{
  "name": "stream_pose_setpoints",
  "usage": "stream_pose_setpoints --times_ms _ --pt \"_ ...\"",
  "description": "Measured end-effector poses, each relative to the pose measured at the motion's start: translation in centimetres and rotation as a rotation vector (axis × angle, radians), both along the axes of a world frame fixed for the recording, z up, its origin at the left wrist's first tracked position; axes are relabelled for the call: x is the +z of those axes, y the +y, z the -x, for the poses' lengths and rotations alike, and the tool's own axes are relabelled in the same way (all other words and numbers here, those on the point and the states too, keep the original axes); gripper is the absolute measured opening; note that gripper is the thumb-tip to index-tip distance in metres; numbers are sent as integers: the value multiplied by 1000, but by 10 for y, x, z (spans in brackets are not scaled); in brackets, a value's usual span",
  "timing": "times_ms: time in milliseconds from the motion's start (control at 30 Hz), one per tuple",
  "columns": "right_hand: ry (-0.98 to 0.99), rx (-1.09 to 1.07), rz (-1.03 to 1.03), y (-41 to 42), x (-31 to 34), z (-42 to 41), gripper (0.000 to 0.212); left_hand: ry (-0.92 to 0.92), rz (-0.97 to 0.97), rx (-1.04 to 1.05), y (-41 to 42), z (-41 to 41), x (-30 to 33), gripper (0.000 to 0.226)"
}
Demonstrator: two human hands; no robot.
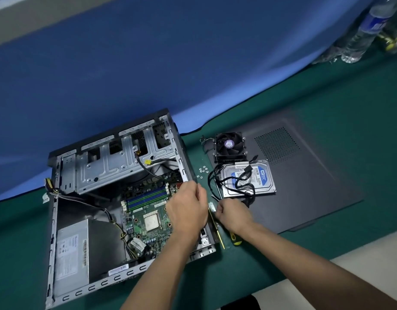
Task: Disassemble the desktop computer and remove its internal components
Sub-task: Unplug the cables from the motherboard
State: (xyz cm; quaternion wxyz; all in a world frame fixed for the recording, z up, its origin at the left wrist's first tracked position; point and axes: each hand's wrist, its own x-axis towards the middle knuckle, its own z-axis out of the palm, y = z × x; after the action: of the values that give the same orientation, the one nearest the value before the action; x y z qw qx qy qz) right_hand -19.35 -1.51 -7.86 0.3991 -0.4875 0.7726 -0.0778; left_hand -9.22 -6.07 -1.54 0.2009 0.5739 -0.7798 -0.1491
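The opened computer case [117, 204] lies on its side on the green counter [327, 135], motherboard [148, 211] exposed. Your left hand [188, 211] curls over the case's right edge, and just beside it your right hand [233, 217] pinches a narrow circuit card [213, 214].

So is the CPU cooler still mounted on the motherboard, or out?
Out. The CPU cooler sits on the removed side panel beside the case, and the processor on the motherboard lies bare.
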Motion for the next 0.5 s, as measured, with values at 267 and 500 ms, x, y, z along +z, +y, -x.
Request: stream_pose_setpoints --times_ms 267,500 --pt "-192 -163 314 5 55 -12 30 295 -225 -20 -7 -41 -6 36" --pt "107 -3 445 -25 77 -49 16 -35 -428 -34 -46 -98 -15 14"
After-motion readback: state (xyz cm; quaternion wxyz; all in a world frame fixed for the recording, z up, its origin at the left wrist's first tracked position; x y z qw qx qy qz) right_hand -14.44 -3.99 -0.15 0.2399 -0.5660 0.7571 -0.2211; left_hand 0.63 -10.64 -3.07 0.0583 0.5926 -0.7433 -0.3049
